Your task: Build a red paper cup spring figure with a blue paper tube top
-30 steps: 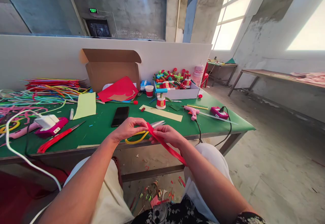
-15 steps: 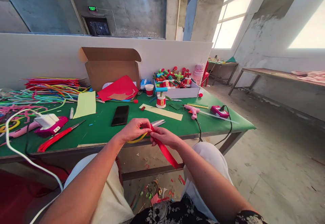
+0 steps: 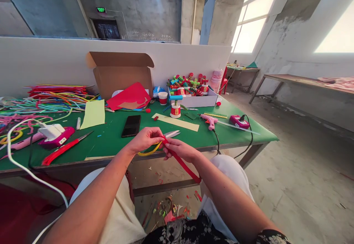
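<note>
Between left hand [image 3: 145,140], right hand [image 3: 180,150]: red strip [image 3: 186,167] pinched.

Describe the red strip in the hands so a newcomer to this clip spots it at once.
At the near edge of the green table, midway along, the left hand and right hand meet. The red strip is pinched between them and slants down to the right, off the table. Unlike the red-handled scissors lying at the left, it is held in the air.
</note>
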{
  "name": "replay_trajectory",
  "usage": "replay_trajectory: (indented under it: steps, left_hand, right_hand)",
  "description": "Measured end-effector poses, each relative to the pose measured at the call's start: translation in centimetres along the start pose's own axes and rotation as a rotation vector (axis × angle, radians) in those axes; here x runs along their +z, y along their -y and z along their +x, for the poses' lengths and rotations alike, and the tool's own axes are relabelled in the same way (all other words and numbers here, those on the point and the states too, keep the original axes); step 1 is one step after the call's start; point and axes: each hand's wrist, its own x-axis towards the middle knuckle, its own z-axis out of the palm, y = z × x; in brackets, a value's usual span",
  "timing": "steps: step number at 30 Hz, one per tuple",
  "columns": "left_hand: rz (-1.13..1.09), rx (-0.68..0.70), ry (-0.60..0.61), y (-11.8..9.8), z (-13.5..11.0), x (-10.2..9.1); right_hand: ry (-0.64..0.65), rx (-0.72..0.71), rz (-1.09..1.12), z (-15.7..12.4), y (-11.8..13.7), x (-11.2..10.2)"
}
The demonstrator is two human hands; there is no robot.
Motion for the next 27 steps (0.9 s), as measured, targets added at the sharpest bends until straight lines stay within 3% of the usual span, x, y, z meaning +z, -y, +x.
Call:
replay_trajectory:
  steps: [20,27]
  left_hand:
    - [0.035,-0.028,-0.003,-0.34,0.04,0.65]
    - [-0.108,-0.097,-0.059,-0.84,-0.25,0.3]
  right_hand:
    - [-0.067,0.007,-0.088,0.44,-0.33,-0.19]
    - [-0.059,0.011,0.072,0.32,-0.04,-0.1]
